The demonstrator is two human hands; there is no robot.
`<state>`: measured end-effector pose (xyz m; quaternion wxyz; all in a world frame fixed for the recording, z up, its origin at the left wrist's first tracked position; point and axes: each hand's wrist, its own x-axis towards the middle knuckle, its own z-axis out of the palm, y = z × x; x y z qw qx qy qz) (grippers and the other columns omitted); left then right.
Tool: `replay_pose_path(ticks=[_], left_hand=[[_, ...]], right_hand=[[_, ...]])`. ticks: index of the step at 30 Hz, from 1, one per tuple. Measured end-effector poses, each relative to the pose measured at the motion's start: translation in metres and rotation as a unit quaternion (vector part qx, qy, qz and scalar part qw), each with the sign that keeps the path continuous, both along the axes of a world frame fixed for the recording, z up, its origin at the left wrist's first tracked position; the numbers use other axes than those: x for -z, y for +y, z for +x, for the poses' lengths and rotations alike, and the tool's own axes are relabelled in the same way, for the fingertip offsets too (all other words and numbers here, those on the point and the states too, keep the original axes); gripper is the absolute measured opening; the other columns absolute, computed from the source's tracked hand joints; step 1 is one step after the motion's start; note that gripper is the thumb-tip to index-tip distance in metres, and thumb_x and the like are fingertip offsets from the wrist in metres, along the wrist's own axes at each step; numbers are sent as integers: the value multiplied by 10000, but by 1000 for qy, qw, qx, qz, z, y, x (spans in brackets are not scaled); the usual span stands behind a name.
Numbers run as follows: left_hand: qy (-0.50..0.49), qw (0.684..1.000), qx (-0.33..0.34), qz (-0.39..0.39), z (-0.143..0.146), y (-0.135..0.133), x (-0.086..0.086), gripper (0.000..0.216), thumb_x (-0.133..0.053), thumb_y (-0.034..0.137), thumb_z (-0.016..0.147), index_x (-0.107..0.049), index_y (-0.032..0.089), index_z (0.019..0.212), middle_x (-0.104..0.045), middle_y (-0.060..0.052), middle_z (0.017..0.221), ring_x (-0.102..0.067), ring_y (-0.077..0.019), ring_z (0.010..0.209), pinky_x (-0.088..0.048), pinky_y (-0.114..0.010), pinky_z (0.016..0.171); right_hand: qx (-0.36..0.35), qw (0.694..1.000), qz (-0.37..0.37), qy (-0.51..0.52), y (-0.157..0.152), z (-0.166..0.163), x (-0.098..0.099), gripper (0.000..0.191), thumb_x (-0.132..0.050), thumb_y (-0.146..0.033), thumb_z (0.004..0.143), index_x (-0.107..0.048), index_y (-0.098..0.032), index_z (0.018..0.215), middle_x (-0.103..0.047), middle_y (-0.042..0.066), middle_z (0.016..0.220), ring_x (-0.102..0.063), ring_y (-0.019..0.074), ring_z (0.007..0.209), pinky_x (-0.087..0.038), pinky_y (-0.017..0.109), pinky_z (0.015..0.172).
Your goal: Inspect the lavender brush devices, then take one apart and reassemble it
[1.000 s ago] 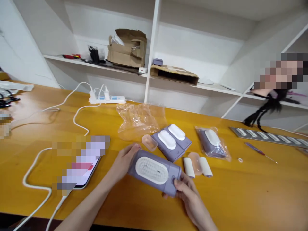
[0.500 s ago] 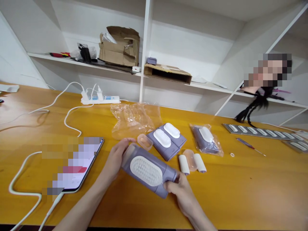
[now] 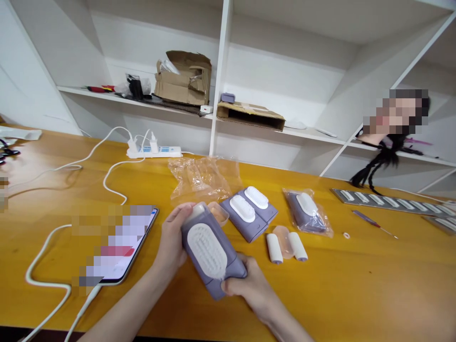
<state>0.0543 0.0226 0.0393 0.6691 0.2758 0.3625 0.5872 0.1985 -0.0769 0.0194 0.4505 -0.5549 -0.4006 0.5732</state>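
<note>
Both hands hold a purple device with a white oval bristle pad [image 3: 207,251] above the table. My left hand [image 3: 174,233] is closed around its upper left end, by a translucent cap. My right hand [image 3: 247,285] grips the lower right end, thumb on the front face; its other fingers are partly hidden behind the casing. Just behind the device lies a clear plastic cap [image 3: 220,214], partly covered by it. Beyond that, two similar purple devices [image 3: 245,213] lie side by side, pads up. To their right are two white rollers [image 3: 274,248] with a clear cap [image 3: 285,242] between them.
A bagged purple device [image 3: 308,213], a small ring [image 3: 346,235] and a screwdriver [image 3: 374,223] lie on the right. A crumpled plastic bag [image 3: 201,178] is at the back. On the left are a charging phone [image 3: 123,251] and a power strip [image 3: 164,151]. Shelves hold cardboard boxes [image 3: 249,114].
The held device has turned clockwise to a steeper slant, and its right end has come lower and leftward with my right hand. The whole view has shifted slightly.
</note>
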Motion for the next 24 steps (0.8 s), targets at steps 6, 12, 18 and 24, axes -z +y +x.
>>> replay_pose_path(ticks=[6,12,18,24], left_hand=[[32,999,10,12,6,8,-15,267,-672,387,663,-612,155,782,-629,19,610,-561,-122,515,-441,-222,518],[5,997,71,7,2,4,-19,505,-565,521,730,-586,168,1091,-710,-53,691,-658,-227,623,-508,-333,611],[-36,995,84,-46,5,1,-2,504,-575,506,738,-633,118,1054,-730,-88,839,-673,-222,732,-518,-310,675],[-65,990,122,-34,15,-5,1,425,-584,505,721,-679,101,810,-712,-87,679,-671,-241,648,-519,-320,603]], right_hand=[[-100,995,-20,8,12,9,-10,122,-608,-128,529,-630,-153,646,-577,-39,522,-439,102,464,-314,219,478],[-93,995,-9,31,11,7,-4,125,-649,-106,508,-656,-148,626,-557,-53,561,-399,95,516,-286,211,494],[-40,998,2,48,12,-5,-3,84,-611,-106,498,-630,-143,571,-531,-53,518,-379,89,491,-277,219,492],[-12,999,-11,34,13,-12,-6,39,-583,-133,480,-569,-169,485,-512,-56,441,-383,95,432,-282,235,453]])
